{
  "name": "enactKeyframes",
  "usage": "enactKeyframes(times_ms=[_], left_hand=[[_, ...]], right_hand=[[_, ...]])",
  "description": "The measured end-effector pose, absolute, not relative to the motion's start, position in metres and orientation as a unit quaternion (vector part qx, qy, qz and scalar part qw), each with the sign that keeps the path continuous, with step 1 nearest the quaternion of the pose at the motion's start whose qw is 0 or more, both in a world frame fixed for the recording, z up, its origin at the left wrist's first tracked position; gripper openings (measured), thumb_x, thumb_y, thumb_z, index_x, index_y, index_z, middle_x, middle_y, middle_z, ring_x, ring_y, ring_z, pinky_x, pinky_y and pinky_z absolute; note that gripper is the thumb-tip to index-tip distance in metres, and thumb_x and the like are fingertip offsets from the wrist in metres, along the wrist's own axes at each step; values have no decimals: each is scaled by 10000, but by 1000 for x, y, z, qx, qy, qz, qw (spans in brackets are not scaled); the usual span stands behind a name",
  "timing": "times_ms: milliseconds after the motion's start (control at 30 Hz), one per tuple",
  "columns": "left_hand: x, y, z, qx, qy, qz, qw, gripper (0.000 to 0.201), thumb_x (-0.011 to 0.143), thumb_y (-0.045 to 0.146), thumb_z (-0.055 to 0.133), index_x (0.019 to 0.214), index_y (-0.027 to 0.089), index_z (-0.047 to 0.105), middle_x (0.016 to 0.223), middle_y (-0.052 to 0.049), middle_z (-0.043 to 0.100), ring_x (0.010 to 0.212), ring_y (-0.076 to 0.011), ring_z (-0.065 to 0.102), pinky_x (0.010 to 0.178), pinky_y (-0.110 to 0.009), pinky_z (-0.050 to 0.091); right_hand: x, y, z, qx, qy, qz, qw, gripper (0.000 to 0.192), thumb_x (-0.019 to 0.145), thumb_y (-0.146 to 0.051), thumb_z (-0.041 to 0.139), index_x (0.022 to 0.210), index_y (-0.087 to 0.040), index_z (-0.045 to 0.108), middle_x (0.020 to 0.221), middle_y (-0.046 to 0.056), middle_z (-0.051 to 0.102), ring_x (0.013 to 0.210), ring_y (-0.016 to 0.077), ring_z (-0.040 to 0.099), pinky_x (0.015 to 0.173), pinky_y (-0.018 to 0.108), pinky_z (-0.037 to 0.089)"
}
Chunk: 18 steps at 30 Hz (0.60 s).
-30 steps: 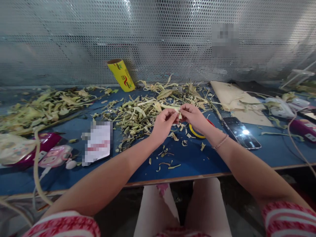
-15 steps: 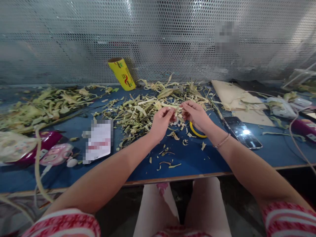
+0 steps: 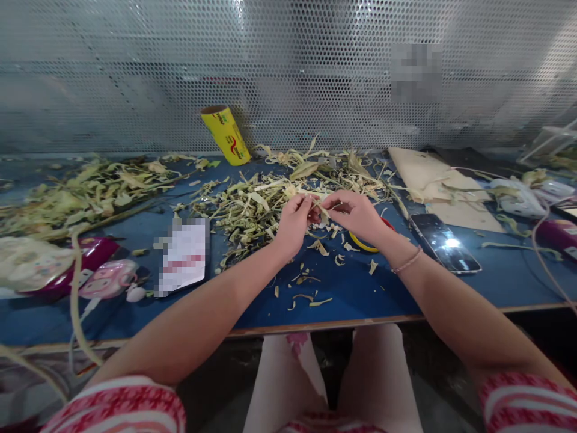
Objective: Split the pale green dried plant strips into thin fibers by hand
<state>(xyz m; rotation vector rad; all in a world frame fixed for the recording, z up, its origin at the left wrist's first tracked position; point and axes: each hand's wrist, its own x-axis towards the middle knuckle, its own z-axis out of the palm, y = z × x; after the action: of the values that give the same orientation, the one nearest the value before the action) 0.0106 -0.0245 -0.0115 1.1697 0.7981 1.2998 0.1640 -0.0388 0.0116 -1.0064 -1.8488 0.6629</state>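
My left hand (image 3: 295, 221) is closed in a pinch on a thin, pale green plant piece (image 3: 321, 210). Close beside it, my right hand (image 3: 354, 211) pinches the same piece between thumb and forefinger. Behind and left of both hands spreads a heap of greenish plant stems and buds (image 3: 246, 210). Small pale scraps (image 3: 318, 247) lie on the blue table (image 3: 351, 300) below the fingers. A yellow ring (image 3: 362, 243), possibly a tape roll, is partly hidden by my right wrist.
A yellow cardboard tube (image 3: 226, 137) leans against the perforated metal panel (image 3: 288, 72). Left are a second plant heap (image 3: 90, 189), a blurred white pack (image 3: 184, 255) and a pink case (image 3: 108, 278). Right are a phone (image 3: 445, 243), brown cardboard (image 3: 433, 174) and a cable (image 3: 538, 252).
My right hand has shifted slightly down and its fingers have moved along the plant piece. My left hand stays nearly in place. The view has moved a little.
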Motion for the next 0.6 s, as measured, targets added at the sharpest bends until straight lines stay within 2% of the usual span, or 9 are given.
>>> enactKeyframes(times_ms=[200,333,500,600], left_hand=[[13,-25,-11,496,326,554,583,75,853,227,545,821,165,573,658,21,547,562,-75,518,600,-228,479],[12,-24,-13,495,351,556,568,115,838,248,593,913,174,548,713,14,588,621,-92,578,657,-254,517],[11,-26,-16,545,329,574,515,199,820,227,635,925,209,467,753,26,584,677,-101,607,702,-275,527],[10,-28,-16,595,310,575,469,186,841,261,620,887,219,444,732,28,574,673,-105,599,686,-273,519]], right_hand=[[166,-39,9,-378,-814,103,429,167,783,-104,562,848,-201,681,885,47,675,845,170,613,768,327,508],[167,-39,10,-374,-823,18,426,133,815,-141,581,809,-212,692,867,55,650,829,184,605,767,358,507],[166,-37,10,-401,-801,-72,439,127,822,-216,628,736,-241,718,1040,79,626,999,242,591,918,486,455],[166,-36,11,-399,-800,-64,443,131,818,-217,636,720,-241,720,1084,72,653,1083,267,580,967,520,426]])
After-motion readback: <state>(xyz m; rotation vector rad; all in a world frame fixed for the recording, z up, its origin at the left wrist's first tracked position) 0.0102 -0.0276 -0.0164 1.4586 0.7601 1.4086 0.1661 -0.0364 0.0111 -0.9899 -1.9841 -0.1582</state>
